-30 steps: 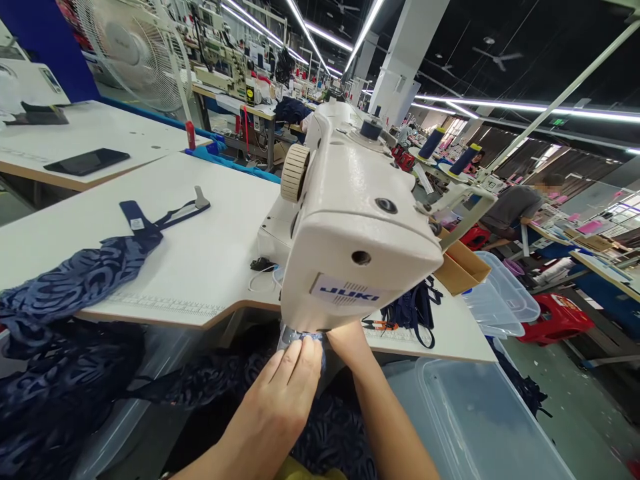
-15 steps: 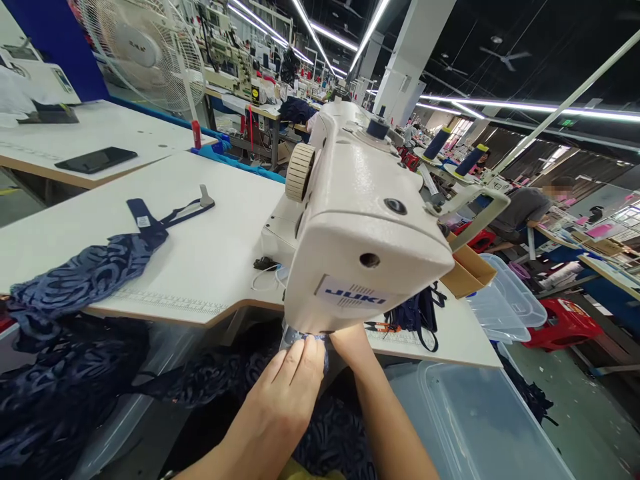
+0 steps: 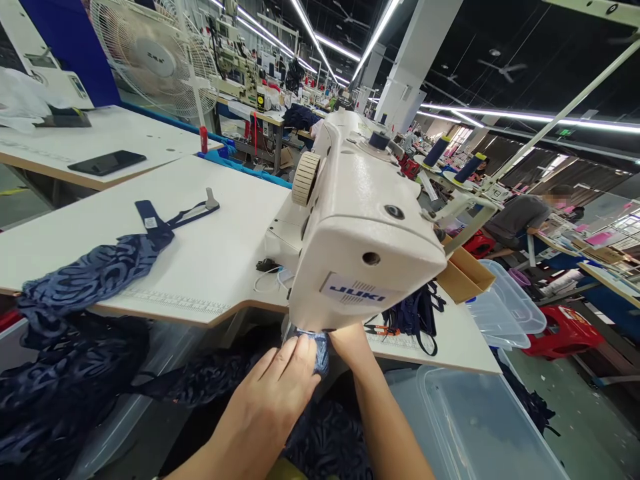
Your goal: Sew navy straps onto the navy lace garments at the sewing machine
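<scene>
The white JUKI sewing machine [image 3: 370, 227] fills the middle of the view. Under its head, a piece of blue patterned fabric [image 3: 323, 353] shows at the needle area, which the head hides. My left hand [image 3: 283, 380] is closed on this fabric, its fingers together at the fabric's left side. My right hand [image 3: 349, 339] reaches under the head from the right; its fingers are hidden there. Dark blue patterned garments [image 3: 200, 380] hang below the table edge at left. Another such garment [image 3: 100, 267], with a strap and tag, lies partly on the white tabletop [image 3: 225, 227].
Orange-handled snips [image 3: 384, 330] and dark straps [image 3: 413, 313] lie right of the machine. A cardboard box [image 3: 463, 270] and clear plastic bins [image 3: 480, 420] stand farther right. A phone [image 3: 107, 162] rests on the neighbouring table, near a large fan [image 3: 155, 57]. Another person [image 3: 520, 217] sits at right.
My left hand has shifted slightly left and down, with its thumb more apparent. More of the blue fabric shows beside its fingers. The view has tilted slightly.
</scene>
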A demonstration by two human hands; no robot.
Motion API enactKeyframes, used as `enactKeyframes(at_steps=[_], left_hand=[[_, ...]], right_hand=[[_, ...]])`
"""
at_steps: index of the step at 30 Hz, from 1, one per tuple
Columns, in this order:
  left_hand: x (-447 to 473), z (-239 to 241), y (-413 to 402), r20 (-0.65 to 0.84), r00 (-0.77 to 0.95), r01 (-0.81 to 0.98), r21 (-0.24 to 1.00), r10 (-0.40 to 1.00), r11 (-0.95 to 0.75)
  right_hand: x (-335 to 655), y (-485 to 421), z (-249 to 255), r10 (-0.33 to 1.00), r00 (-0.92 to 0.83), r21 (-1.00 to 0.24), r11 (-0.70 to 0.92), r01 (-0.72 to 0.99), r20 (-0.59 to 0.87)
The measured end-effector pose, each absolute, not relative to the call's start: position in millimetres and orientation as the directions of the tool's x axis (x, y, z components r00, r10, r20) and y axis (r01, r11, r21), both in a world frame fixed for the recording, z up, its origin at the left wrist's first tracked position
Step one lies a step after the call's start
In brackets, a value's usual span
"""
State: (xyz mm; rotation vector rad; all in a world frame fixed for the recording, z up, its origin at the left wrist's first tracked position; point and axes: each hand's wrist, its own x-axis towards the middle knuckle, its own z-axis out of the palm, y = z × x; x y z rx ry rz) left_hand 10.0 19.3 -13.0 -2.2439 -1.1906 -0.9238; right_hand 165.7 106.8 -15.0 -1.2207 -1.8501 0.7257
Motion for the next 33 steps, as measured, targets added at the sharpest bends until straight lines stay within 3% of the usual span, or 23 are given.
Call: enactKeyframes(at_steps=[7,13,18,24,33], left_hand=[[7,-21,19,0.696,0.449,0.804,-0.042,0.56,-0.593],[0,-20,18,0.656,0.501,0.768,-0.036,0.564,-0.64],[0,-19,20,0.658,0.527,0.769,-0.101,0.537,-0.631],[6,-16,22,0.668,0.481,0.789,-0.048,0.567,-0.613],[5,-11,25,0.654,0.523,0.782,-0.114,0.546,-0.612]], right_hand=[[162,103,-10,0.96,-0.153,-0.887,0.275,0.37,0.234],[163,101,-15,0.969,-0.115,-0.863,0.245,0.442,0.216],[165,101,-18,0.976,-0.121,-0.854,0.217,0.473,0.181],[165,103,-16,0.973,-0.134,-0.851,0.228,0.472,0.187],[161,101,-9,0.968,-0.12,-0.878,0.25,0.409,0.219]])
